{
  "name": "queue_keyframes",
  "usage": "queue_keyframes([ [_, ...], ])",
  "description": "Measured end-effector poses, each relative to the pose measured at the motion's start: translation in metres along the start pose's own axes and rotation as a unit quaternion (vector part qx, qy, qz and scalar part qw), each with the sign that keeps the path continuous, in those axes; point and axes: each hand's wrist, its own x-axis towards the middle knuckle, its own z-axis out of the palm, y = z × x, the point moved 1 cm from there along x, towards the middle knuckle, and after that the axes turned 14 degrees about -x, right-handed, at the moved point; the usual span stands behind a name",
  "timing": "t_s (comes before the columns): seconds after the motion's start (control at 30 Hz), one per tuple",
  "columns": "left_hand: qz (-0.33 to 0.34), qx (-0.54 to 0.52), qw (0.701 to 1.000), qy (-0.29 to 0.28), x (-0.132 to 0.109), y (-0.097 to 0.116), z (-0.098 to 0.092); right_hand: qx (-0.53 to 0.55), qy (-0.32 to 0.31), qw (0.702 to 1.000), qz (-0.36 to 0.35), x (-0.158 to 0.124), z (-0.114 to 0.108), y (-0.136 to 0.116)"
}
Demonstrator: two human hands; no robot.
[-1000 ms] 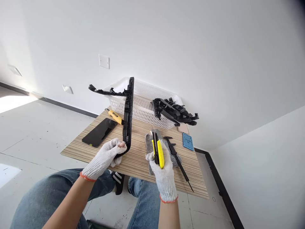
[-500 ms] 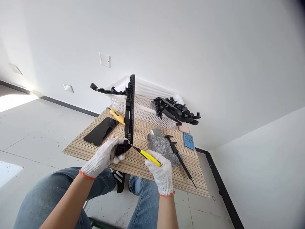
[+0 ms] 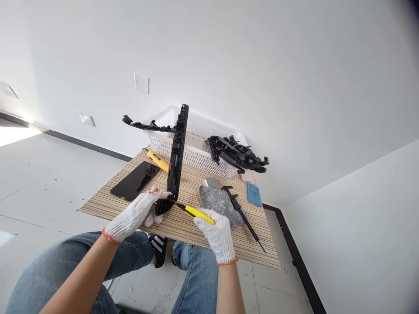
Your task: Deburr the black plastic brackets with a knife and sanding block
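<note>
My left hand [image 3: 144, 208], in a white knit glove with an orange cuff, is closed around the lower end of a long black plastic part [image 3: 177, 150]. The part stands up from the table, with a thin arm branching off to the left near its top. My right hand [image 3: 216, 230], gloved the same way, grips a yellow-handled utility knife [image 3: 200, 214]. The knife's tip points left and meets, or nearly meets, the part's lower end beside my left fingers. The exact contact is too small to make out.
A wood-patterned table [image 3: 193, 226] holds a black phone [image 3: 135, 181], a yellow tool [image 3: 157, 160], a grey cloth [image 3: 218, 204], a black caliper [image 3: 242, 213] and a blue item [image 3: 254, 194]. Behind, a white basket [image 3: 199, 158] carries several black plastic parts [image 3: 237, 153] against the wall.
The view has shifted slightly, moving the table's items a little left. The black part leans slightly more to the right at its top. Both hands keep their grips, the knife still at the lower end.
</note>
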Motion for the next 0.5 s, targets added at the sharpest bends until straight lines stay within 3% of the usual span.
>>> queue_keyframes([
  [0.13, 0.001, -0.011, 1.000, 0.012, -0.0021, 0.0002, 0.0010, -0.027, -0.025, 0.999, -0.026, 0.0015, 0.0027, 0.0016],
  [0.5, -0.015, -0.034, 0.999, 0.024, -0.0053, -0.0040, 0.0030, -0.025, -0.006, 1.000, -0.016, 0.0014, 0.0017, -0.0020],
])
